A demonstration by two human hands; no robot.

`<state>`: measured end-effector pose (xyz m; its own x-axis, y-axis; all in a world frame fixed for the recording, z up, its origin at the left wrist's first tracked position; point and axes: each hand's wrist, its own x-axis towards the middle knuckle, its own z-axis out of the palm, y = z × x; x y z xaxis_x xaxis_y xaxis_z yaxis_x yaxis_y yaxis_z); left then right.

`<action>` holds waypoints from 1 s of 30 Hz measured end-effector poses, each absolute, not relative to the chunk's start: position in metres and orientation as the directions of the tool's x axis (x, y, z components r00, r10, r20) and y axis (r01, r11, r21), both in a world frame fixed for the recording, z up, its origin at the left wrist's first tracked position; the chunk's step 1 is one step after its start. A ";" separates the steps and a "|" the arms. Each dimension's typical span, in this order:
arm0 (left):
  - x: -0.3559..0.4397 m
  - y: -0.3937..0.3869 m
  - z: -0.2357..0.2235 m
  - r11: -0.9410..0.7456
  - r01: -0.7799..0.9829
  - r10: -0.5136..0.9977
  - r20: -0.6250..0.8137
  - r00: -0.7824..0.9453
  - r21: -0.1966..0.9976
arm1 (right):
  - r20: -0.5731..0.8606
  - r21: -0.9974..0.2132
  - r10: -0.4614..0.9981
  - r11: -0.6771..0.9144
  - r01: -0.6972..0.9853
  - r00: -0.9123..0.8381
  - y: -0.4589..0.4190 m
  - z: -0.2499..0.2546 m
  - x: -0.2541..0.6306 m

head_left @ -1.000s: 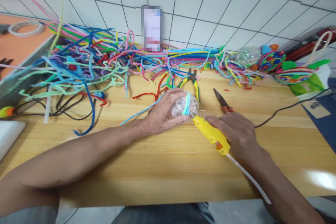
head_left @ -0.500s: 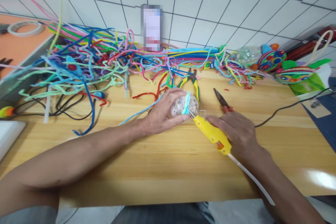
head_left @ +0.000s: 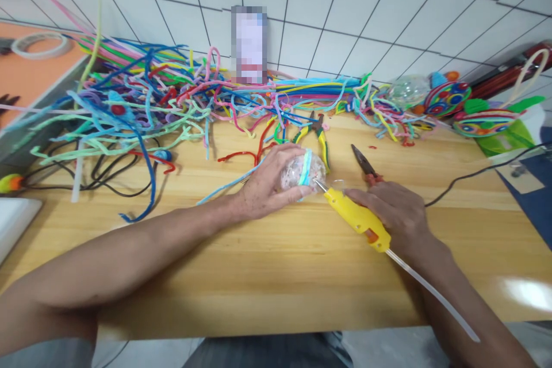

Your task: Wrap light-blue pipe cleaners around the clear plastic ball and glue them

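My left hand (head_left: 273,184) is closed around the left side of a clear ball (head_left: 318,171). Blue and pale yellow-green pipe-cleaner strips (head_left: 306,167) run as a band across the ball. In my right hand (head_left: 399,210) is a yellow hot glue gun (head_left: 356,213), its metal nozzle pointing at the ball's lower right side, just right of the band. Whether the tip touches the ball I cannot tell. A clear glue stick (head_left: 433,293) trails from the gun's back end. My fingers on the gun's far side are partly hidden.
Tangled pipe cleaners (head_left: 164,92) fill the back and left. Pliers with yellow-green handles (head_left: 322,144) lie behind the ball; red-handled pliers (head_left: 365,164) are beside my right hand. A phone (head_left: 249,46) leans on the wall. Decorated balls (head_left: 448,98) stand back right. A black cord (head_left: 466,179) crosses the right side.
My right hand has drawn the glue gun slightly right, so its nozzle has moved off the band toward the ball's clear right side. My left hand and the ball have barely moved.
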<state>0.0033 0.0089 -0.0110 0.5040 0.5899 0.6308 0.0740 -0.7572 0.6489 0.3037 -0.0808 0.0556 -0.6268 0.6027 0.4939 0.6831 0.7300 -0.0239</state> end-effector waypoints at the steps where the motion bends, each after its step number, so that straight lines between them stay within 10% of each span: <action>1: 0.003 0.009 -0.011 -0.760 0.077 0.589 0.632 0.504 0.646 | 0.492 -0.037 0.607 0.730 0.682 -0.624 -0.081 0.055 0.303; 30: 0.005 0.010 -0.011 -0.782 0.049 0.556 0.660 0.505 0.622 | 0.515 -0.012 0.591 0.729 0.684 -0.621 -0.077 0.052 0.295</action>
<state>0.0045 0.0104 -0.0114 0.5054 0.5563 0.6596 0.0486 -0.7816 0.6219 0.2955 -0.0768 0.0523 -0.6210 0.5913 0.5145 0.6843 0.7291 -0.0120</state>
